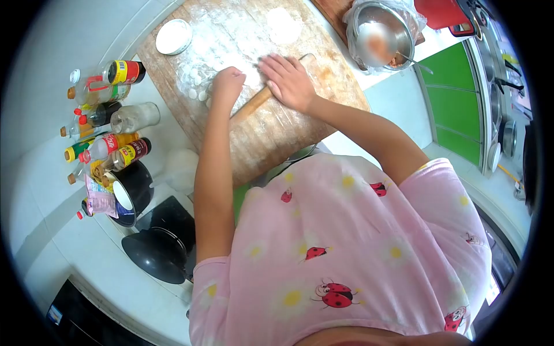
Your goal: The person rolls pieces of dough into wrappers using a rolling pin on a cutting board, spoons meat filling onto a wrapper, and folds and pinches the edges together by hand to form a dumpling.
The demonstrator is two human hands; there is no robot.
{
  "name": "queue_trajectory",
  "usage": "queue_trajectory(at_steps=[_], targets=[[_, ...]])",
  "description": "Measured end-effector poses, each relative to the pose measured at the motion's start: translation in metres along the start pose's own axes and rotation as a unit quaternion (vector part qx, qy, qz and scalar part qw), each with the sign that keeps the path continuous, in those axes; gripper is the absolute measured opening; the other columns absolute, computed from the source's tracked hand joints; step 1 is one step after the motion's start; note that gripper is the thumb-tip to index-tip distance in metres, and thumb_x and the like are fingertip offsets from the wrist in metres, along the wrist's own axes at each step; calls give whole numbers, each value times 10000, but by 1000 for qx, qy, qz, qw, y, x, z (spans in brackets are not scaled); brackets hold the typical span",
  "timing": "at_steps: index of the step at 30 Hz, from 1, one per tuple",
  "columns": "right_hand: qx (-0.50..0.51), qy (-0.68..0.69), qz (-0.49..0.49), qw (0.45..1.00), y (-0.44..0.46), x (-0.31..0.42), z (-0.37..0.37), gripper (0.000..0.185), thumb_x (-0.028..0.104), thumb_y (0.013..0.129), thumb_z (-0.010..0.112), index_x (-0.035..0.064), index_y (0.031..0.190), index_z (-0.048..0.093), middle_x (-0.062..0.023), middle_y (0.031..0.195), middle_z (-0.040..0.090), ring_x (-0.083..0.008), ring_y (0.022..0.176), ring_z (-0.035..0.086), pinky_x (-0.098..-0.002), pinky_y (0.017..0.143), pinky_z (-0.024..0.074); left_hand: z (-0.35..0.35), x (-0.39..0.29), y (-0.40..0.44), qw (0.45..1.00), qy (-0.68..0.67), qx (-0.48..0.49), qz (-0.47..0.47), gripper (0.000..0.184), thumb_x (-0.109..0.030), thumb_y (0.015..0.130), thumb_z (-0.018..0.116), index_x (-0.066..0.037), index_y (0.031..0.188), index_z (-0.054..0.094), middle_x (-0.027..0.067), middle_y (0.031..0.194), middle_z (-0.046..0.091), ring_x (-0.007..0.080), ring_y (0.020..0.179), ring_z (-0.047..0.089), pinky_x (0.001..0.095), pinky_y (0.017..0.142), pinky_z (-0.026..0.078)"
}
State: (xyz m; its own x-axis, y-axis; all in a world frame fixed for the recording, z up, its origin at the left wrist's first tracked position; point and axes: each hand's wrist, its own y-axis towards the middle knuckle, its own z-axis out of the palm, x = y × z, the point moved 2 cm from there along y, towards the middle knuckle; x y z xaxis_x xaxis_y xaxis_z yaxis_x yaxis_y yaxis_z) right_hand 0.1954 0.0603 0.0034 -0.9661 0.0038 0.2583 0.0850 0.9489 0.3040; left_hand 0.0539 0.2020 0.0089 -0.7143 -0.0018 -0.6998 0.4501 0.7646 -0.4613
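- Fingers (277, 64) of the right hand (296, 89) lie extended, close together, over the rolling pin (252, 105); those of the left hand (227, 87), just left of the pin, curl inward, and whether they pinch anything I cannot tell.
- Wooden board (277, 137), floury, beneath the rolling pin.
- Metal bowl (405, 36), well right of the rolling pin.
- Rolling pin, slanting across the board: probably stiff, fairly light, apt to skid on flour; best pressed under a flat palm.
- Dough pieces (196, 86), left of the rolling pin: likely soft, easily dented; lift by their edges.
- Hidden: part of the rolling pin under the right hand; anything beneath the left. Blurred: the bowl's filling (378, 47).
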Motion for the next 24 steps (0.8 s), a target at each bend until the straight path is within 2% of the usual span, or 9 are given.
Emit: queue_trajectory(at_steps=[2, 3, 5, 8, 11, 12, 17, 21, 24], targets=[[20, 25, -23, 999, -18, -1, -8, 483, 279, 950, 492, 118, 1405, 477, -74, 1405, 508, -232, 1320, 443, -427, 1082, 322, -9, -16, -29, 990, 5, -115, 78, 130, -150, 852, 630, -26, 877, 662, 138, 773, 667, 299, 722, 638, 389, 685, 494], [13, 31, -26, 999, -16, -2, -9, 482, 280, 949, 494, 120, 1403, 480, -75, 1401, 511, -234, 1308, 451, -421, 1074, 329, -9, -19, -31, 970, 87, -172, 149, 121, -139, 855, 626, -28, 890, 661, 138, 774, 664, 306, 716, 631, 391, 683, 491], [1, 43, -34, 998, -14, -3, -10, 479, 281, 946, 500, 124, 1398, 486, -79, 1393, 517, -237, 1285, 467, -409, 1059, 341, -1, -17, -37, 885, 245, -278, 284, 108, -116, 861, 618, -32, 914, 659, 138, 776, 660, 320, 704, 617, 394, 678, 484], [-11, 74, 2, 997, -5, -1, -10, 475, 270, 925, 524, 133, 1379, 504, -79, 1302, 569, -240, 1181, 522, -401, 1002, 375, 15, 8, -25, 911, 230, -240, 246, 118, -107, 876, 602, -22, 944, 647, 130, 833, 671, 279, 711, 631, 378, 672, 485], [51, 86, 28, 995, -7, -7, -18, 459, 248, 906, 536, 138, 1352, 530, -67, 1179, 608, -240, 1060, 553, -398, 934, 398, 17, -10, -33, 985, -90, -93, 118, 110, -79, 869, 590, -5, 937, 635, 121, 875, 680, 232, 710, 646, 355, 648, 494], [32, 70, 33, 997, -11, -9, -17, 461, 221, 879, 542, 130, 1331, 546, -50, 1099, 617, -239, 986, 559, -396, 893, 403, 21, -3, -32, 988, -104, -62, 98, 116, -77, 867, 588, 4, 938, 633, 120, 881, 683, 219, 711, 656, 349, 643, 499], [62, 46, 22, 997, -22, -21, -27, 471, 186, 837, 547, 115, 1302, 559, -56, 1156, 607, -226, 1050, 555, -383, 906, 399, 36, 26, -31, 981, -175, 66, -42, 222, -54, 872, 601, 21, 1077, 556, 142, 951, 664, 174, 710, 661, 270, 644, 536], [-30, 2, 6, 1000, -6, -17, -14, 446, 197, 836, 548, 101, 1271, 562, -59, 1225, 587, -215, 1137, 536, -372, 940, 396, 33, 13, -37, 991, -73, 112, -30, 224, -111, 835, 615, 42, 995, 649, 168, 819, 701, 198, 694, 702, 336, 656, 526], [-68, -7, 11, 998, 45, -13, 5, 422, 218, 843, 542, 99, 1247, 563, -56, 1256, 576, -208, 1171, 524, -382, 980, 392, 35, 5, -32, 995, 91, 48, -2, 228, -152, 828, 633, 22, 971, 667, 172, 778, 693, 206, 662, 696, 336, 653, 522]])
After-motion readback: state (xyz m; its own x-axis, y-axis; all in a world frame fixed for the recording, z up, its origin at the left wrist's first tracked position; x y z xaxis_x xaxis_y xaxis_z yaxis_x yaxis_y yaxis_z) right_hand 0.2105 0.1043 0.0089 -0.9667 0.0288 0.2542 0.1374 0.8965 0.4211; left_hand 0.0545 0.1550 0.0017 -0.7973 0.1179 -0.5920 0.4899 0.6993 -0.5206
